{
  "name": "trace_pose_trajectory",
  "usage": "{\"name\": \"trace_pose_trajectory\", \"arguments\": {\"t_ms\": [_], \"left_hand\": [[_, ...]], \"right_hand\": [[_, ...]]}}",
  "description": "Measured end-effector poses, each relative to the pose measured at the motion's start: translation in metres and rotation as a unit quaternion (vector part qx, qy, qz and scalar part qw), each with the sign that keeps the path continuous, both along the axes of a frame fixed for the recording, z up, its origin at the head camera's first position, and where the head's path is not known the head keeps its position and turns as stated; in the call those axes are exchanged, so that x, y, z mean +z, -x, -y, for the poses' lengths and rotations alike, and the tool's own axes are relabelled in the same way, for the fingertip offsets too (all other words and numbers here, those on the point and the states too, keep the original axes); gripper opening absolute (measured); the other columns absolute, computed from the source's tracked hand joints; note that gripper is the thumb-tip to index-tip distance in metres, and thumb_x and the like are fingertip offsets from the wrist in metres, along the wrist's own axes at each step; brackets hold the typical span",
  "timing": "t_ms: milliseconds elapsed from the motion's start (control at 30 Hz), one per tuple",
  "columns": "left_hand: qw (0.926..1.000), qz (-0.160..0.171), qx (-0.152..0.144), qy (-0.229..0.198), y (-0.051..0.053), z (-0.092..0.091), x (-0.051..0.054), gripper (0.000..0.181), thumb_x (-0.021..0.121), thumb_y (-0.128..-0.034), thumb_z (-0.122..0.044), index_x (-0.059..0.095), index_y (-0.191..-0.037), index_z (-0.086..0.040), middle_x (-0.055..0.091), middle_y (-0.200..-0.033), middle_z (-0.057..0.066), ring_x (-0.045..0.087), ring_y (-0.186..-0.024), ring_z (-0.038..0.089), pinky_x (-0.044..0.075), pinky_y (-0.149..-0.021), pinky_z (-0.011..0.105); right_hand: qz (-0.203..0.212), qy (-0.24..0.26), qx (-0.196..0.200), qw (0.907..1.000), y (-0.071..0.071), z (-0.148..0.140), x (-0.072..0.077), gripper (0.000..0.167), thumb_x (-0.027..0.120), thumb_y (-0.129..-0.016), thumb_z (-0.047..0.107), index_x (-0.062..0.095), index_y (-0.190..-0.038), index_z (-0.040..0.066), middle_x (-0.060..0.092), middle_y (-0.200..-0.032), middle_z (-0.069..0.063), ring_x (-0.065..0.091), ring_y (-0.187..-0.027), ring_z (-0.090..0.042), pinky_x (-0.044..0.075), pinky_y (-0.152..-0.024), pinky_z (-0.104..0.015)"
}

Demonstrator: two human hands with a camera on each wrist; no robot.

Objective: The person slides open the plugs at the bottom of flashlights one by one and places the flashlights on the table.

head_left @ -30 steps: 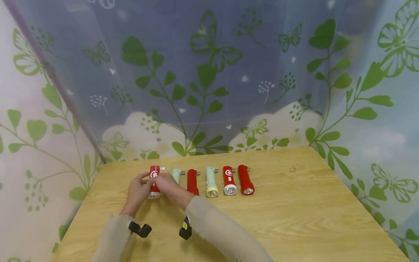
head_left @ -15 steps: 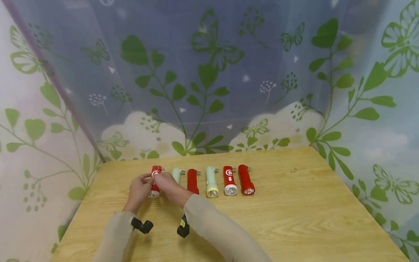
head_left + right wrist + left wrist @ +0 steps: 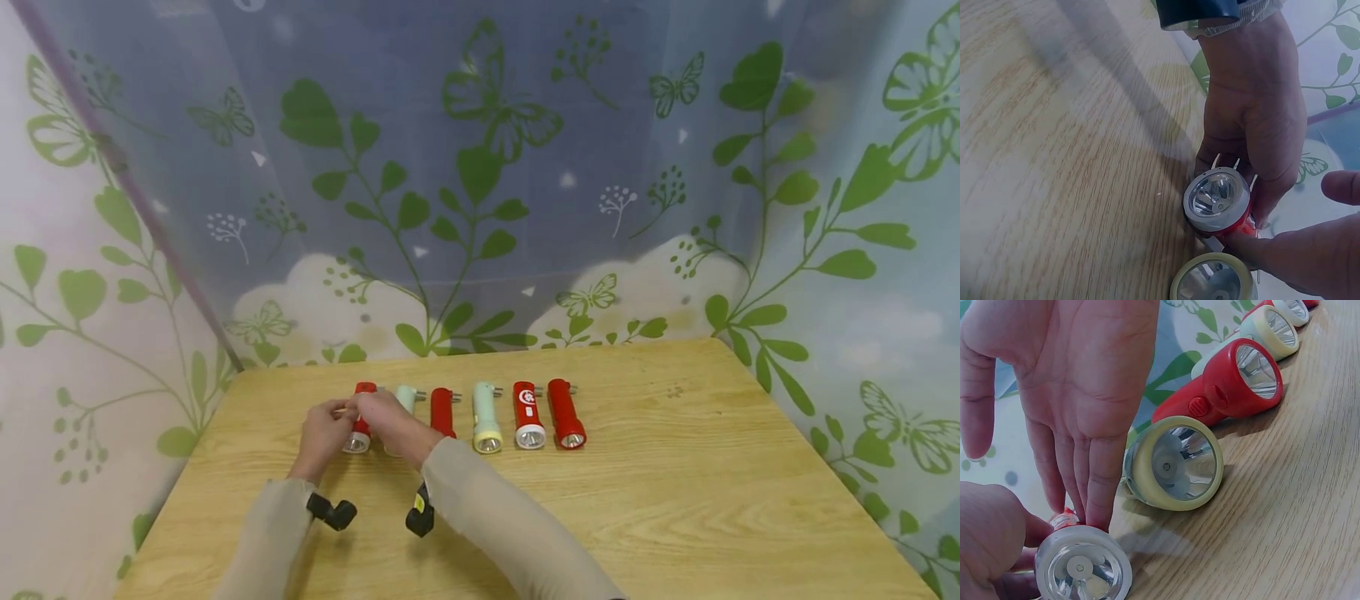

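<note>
My left hand (image 3: 324, 435) grips a red flashlight (image 3: 363, 428) with a white lamp rim, leftmost in the row on the table. In the left wrist view, left fingers and thumb curl around its body behind the lamp (image 3: 1082, 569). My right hand (image 3: 390, 421) reaches over from the right, its fingers straight and their tips against the flashlight, thumb held apart. The right wrist view shows the lamp (image 3: 1217, 197) facing the person and several metal prongs (image 3: 1236, 164) near the left fingers. Beside it lies a pale green flashlight (image 3: 1179, 464), partly hidden by my right hand in the head view.
Further right lie a red flashlight (image 3: 442, 412), a pale green one (image 3: 486, 417), a red one with white rim (image 3: 528, 415) and a plain red one (image 3: 566, 413), lamps toward the person. The wooden table (image 3: 675, 483) meets a patterned curtain (image 3: 480, 208) behind.
The leftmost red flashlight has shifted slightly right, nearer the pale green one, with both hands staying on it. The left hand has moved a little rightward; the other flashlights keep their places.
</note>
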State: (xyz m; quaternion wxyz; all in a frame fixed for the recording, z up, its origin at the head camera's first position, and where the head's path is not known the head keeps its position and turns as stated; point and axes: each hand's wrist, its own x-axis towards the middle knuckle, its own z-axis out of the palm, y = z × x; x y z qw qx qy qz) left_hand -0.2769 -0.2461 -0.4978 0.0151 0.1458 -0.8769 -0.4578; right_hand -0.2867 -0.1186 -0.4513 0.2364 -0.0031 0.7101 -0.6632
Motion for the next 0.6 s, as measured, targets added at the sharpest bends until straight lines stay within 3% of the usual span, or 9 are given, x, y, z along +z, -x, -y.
{"name": "trace_pose_trajectory", "arguments": {"t_ms": [133, 333, 600], "left_hand": [[1.0000, 0.010, 0.002, -0.001, 0.0008, -0.0016, 0.0008, 0.041, 0.054, -0.1008, -0.020, 0.061, -0.131, 0.007, 0.067, -0.124, 0.031, 0.070, -0.097, 0.028, 0.052, -0.066, 0.021], [1.0000, 0.002, -0.001, 0.001, 0.0018, -0.0042, 0.0006, 0.042, 0.054, -0.1000, -0.017, 0.060, -0.132, 0.009, 0.068, -0.119, 0.032, 0.070, -0.089, 0.023, 0.052, -0.063, 0.021], [0.9999, -0.005, 0.007, 0.007, 0.0022, -0.0077, 0.0001, 0.038, 0.055, -0.1006, -0.016, 0.062, -0.129, 0.008, 0.069, -0.120, 0.031, 0.070, -0.096, 0.029, 0.052, -0.065, 0.021]], "right_hand": [[0.000, -0.006, 0.007, 1.0000, 0.0020, -0.0015, 0.0004, 0.030, 0.061, -0.091, 0.019, 0.072, -0.114, 0.003, 0.056, -0.147, -0.010, 0.053, -0.130, -0.026, 0.042, -0.114, -0.049], [0.011, -0.010, 0.002, 0.9999, 0.0046, -0.0023, -0.0015, 0.032, 0.060, -0.092, 0.019, 0.071, -0.117, 0.003, 0.059, -0.141, -0.009, 0.054, -0.122, -0.025, 0.045, -0.109, -0.048], [0.026, 0.000, -0.003, 0.9997, 0.0077, -0.0014, -0.0034, 0.039, 0.060, -0.093, 0.019, 0.066, -0.126, 0.000, 0.056, -0.145, -0.014, 0.052, -0.130, -0.028, 0.041, -0.115, -0.050]]}}
